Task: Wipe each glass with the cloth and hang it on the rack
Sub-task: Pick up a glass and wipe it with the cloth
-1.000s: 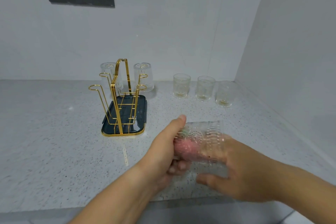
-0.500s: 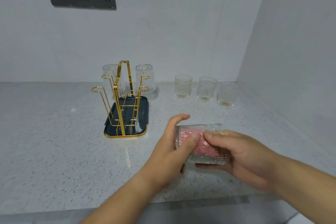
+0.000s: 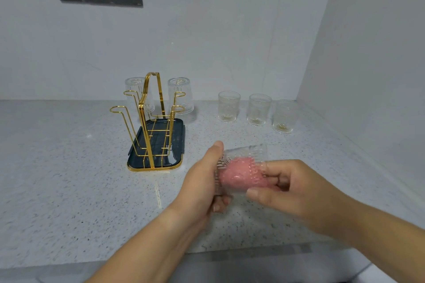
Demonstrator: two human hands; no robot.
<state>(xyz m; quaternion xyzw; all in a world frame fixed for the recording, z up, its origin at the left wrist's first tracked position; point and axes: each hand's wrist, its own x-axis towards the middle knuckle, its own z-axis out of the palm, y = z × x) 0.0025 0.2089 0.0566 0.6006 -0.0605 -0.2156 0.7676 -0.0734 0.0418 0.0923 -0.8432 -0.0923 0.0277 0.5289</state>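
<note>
While left hand curls its grip round the sideways glass, right hand grip pinched on pink cloth inside

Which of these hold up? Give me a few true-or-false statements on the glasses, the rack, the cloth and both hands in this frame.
1. Two hung glasses sit upside down on the gold rack. True.
2. Four more stand on the counter. False: three upright glasses stand there, right of the rack.
3. The pink cloth is inside the held glass. True.
4. The left hand lies flat on the counter. False: it grips the held glass's base end.
5. The right hand holds the cloth at the glass's open end. True.
</note>
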